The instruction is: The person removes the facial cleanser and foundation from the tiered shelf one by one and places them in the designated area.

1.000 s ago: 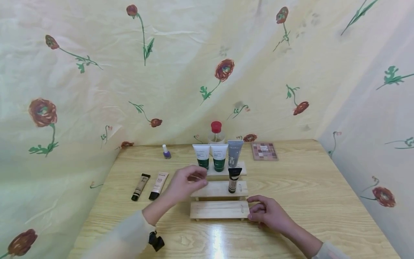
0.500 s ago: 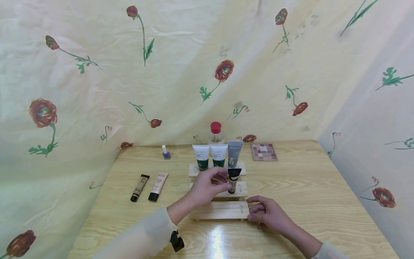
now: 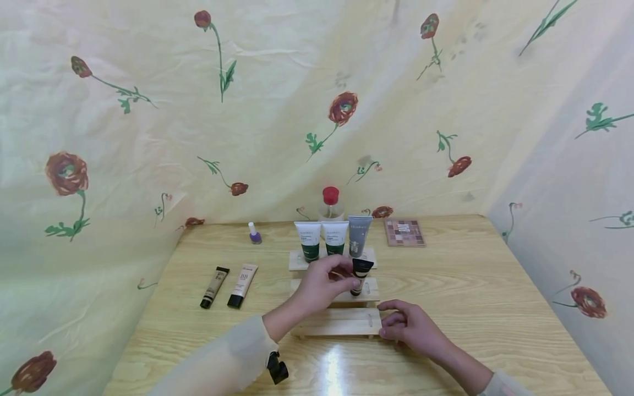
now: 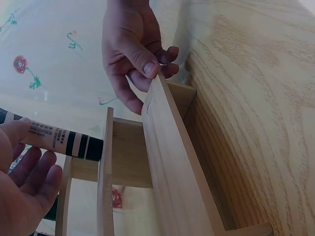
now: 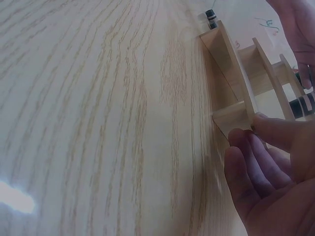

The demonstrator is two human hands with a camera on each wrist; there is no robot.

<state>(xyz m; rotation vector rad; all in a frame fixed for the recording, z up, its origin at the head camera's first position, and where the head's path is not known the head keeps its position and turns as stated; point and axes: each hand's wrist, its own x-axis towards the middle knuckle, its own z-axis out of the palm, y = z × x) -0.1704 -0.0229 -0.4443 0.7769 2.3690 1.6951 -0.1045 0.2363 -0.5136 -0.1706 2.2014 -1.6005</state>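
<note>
On the middle step of a three-step wooden rack (image 3: 332, 322) stands a small beige cosmetic tube (image 3: 363, 268), black at both ends. It leans slightly right. My left hand (image 3: 317, 286) pinches it from the left; in the left wrist view the thumb lies along the tube (image 4: 54, 136) and its black cap meets the step's board. My right hand (image 3: 416, 330) holds the right end of the lowest step, with the thumb (image 5: 275, 130) on the board's edge. Two white-and-green tubes (image 3: 308, 234) and a grey tube (image 3: 359, 234) stand on the top step.
A red-capped clear bottle (image 3: 331, 196) stands behind the rack. An eyeshadow palette (image 3: 405, 232) lies at the back right. To the left are a purple nail polish bottle (image 3: 255, 235), a BB cream tube (image 3: 243, 283) and another black-capped beige tube (image 3: 215, 287), both lying flat.
My left hand has moved right across the middle step and taken hold of the small beige tube. That tube now tilts a little rightward. My right hand has stayed at the rack's end.
</note>
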